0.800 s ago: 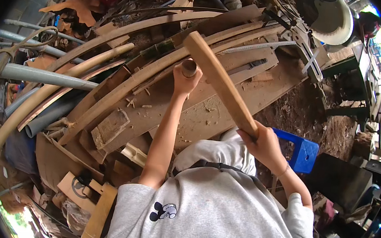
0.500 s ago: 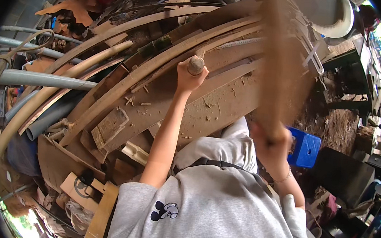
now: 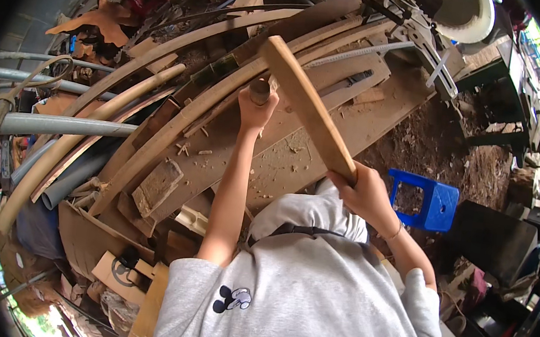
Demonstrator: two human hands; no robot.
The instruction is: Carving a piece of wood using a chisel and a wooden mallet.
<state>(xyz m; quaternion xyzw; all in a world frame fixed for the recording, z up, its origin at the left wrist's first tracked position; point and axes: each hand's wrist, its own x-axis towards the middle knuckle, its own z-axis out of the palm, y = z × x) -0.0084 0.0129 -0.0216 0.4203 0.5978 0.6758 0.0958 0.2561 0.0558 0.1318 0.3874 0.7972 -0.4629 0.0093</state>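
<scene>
Left hand [image 3: 256, 110] clamping round chisel handle [image 3: 261, 90] mid-desk [image 3: 296, 164]; right hand [image 3: 366, 194] gripping raised mallet [image 3: 307, 107]. Keeping chisel steady, striking squarely on its top, fingers below.

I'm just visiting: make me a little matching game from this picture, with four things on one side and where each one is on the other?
Things:
1. wooden club
2. round wooden handle
3. blue stool
4. grey pipe

Places:
A. on the dirt at the person's right
B. in the left hand
C. at far left, lying level
D. in the right hand

Pairs: 1-D, 2-B, 3-A, 4-C
</scene>
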